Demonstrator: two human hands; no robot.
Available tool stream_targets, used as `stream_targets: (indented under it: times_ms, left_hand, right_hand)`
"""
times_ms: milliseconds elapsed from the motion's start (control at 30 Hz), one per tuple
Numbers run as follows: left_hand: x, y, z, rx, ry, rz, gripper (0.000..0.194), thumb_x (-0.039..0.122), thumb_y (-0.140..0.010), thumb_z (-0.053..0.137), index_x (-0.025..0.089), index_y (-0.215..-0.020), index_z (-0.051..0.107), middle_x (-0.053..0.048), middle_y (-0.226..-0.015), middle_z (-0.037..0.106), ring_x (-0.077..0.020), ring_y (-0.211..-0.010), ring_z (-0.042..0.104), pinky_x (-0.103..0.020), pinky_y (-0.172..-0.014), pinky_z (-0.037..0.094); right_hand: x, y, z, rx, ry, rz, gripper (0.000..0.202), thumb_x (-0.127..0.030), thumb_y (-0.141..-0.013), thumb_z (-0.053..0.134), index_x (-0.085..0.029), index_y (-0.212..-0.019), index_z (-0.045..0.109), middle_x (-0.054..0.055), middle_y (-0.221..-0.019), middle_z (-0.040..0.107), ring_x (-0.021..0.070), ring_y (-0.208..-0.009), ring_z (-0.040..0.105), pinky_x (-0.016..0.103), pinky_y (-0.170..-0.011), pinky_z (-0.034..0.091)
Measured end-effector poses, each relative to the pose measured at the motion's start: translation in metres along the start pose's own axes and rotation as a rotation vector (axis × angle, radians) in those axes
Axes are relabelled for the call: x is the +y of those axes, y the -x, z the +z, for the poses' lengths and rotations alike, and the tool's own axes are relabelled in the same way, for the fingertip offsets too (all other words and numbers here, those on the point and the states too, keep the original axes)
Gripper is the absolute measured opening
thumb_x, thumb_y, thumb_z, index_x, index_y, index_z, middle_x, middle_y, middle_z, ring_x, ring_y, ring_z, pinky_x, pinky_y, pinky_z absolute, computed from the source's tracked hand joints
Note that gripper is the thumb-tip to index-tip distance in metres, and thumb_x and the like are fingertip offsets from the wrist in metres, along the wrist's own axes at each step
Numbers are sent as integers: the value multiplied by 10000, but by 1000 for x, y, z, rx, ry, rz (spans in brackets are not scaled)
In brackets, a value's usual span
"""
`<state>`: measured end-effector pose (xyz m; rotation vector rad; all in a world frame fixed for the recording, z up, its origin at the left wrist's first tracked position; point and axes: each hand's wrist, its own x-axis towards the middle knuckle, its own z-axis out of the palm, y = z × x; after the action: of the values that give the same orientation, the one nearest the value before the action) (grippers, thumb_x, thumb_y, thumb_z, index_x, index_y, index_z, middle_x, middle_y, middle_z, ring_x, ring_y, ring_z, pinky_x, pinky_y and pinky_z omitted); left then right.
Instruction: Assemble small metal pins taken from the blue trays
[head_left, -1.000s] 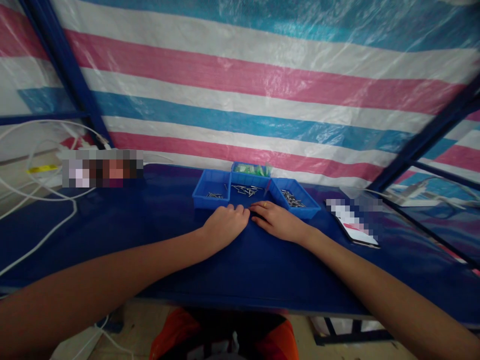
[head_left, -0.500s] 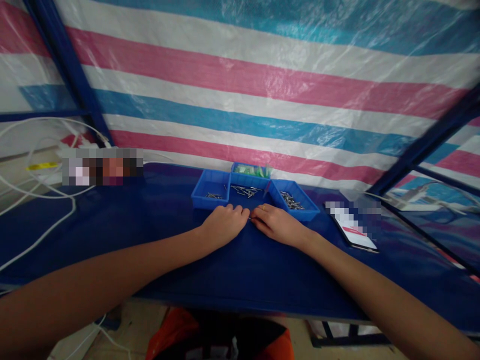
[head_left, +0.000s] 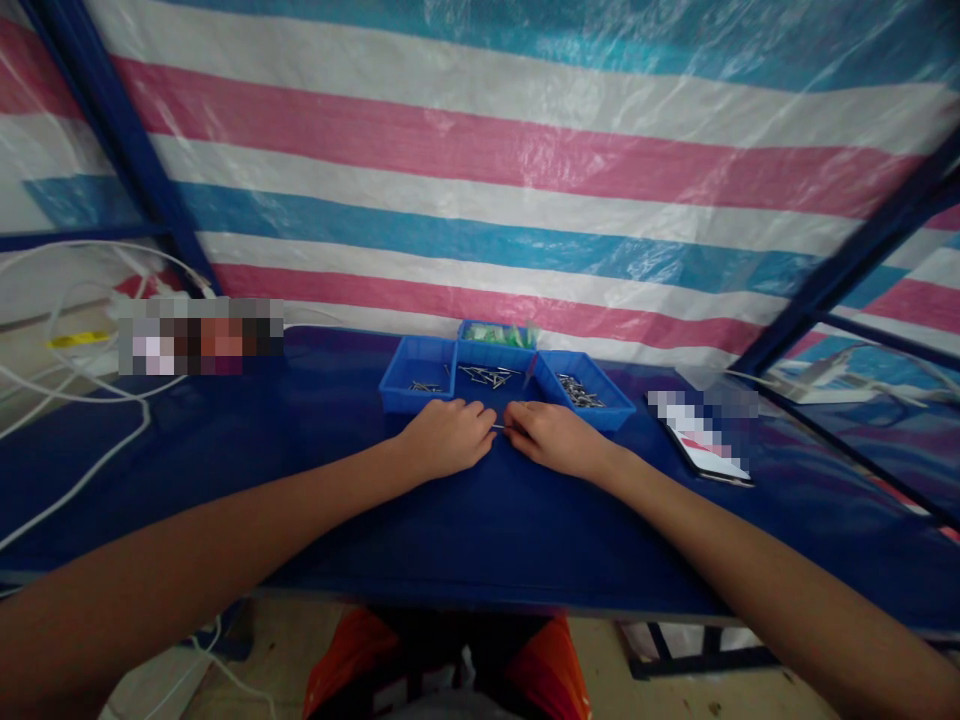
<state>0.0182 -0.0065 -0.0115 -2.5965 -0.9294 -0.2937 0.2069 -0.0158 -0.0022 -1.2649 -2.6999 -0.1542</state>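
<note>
Since the earlier frame my right hand (head_left: 559, 438) has eased slightly apart from my left hand (head_left: 448, 437), baring a thin metal rod (head_left: 498, 427) between them. Both sets of fingers curl closed, apparently pinching its ends. Progress: one piece in hand; loose metal pins (head_left: 486, 376) lie on the counter (head_left: 480, 540), some in the left blue tray (head_left: 417, 402), more in the right blue tray (head_left: 611, 418). Which are finished, I cannot tell.

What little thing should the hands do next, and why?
Maybe ease the right hand slightly away from the left hand: a thin, pale rod bridges their gap, but the hands hide its ends, so that might uncover more.
</note>
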Motion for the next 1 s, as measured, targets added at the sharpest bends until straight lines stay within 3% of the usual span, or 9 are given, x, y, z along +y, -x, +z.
stream_targets:
  times_ms: [300, 533, 800, 1000]
  left_hand:
    - [-1, -3, 5, 58, 48, -33, 198, 251, -915, 370, 164, -858, 539, -28, -808, 607, -178, -731, 600, -257, -543, 401]
    - [4, -1, 3, 214, 50, 78, 211, 254, -918, 361, 169, -856, 544, -16, -811, 596, -153, -748, 573, -255, -566, 394]
    - [1, 0, 1, 346, 90, 197, 217, 237, -906, 362, 169, -868, 564, -11, -787, 608, -134, -723, 569, -243, -590, 395]
    - [-1, -3, -2, 272, 269, 48, 113, 211, -833, 442, 169, -818, 546, 0, -778, 620, -127, -716, 584, -226, -610, 404]
  right_hand:
    - [2, 0, 4, 0, -79, 16, 49, -220, -882, 452, -180, -856, 463, 14, -752, 578, 129, -653, 545, 225, -599, 339]
    - [2, -1, 7, 57, -90, -14, 54, -193, -857, 464, -173, -807, 464, 27, -744, 545, 144, -670, 521, 243, -622, 368]
    - [-2, -2, 4, 129, -349, -110, 108, -122, -815, 486, -177, -735, 439, -4, -694, 515, 118, -622, 494, 227, -602, 370]
    - [-1, -3, 5, 119, -373, -72, 79, -124, -833, 473, -165, -768, 494, -2, -704, 542, 116, -626, 512, 226, -607, 381]
